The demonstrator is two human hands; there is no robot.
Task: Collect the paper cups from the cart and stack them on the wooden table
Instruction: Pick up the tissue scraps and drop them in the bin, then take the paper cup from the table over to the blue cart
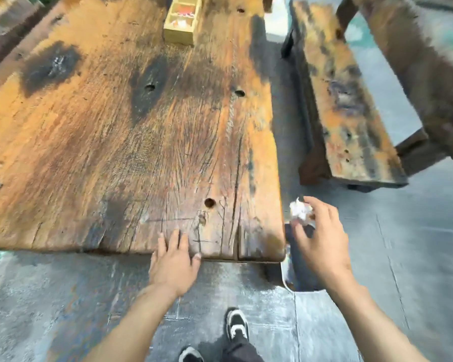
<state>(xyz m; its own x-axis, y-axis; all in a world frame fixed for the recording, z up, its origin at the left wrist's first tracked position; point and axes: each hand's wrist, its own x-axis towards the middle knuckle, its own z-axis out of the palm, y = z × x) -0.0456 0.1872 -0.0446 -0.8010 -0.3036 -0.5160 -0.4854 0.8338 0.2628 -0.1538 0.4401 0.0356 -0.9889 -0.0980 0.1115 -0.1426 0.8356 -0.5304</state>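
Observation:
The wooden table (120,142) fills the upper left, its worn top orange and dark-stained with a few round holes. My left hand (174,259) lies flat with spread fingers on the table's near edge, holding nothing. My right hand (318,239) hovers just off the table's right corner, above the floor, with its fingertips pinching a small crumpled white wad (301,211), blurred, perhaps paper. No paper cups and no cart are in view.
A yellow wooden box (182,22) with compartments stands at the table's far end. A weathered wooden bench (351,113) runs along the right, and another heavy wooden piece (429,74) beyond it. Grey concrete floor (416,257) lies below, with my shoes (236,323) near the bottom.

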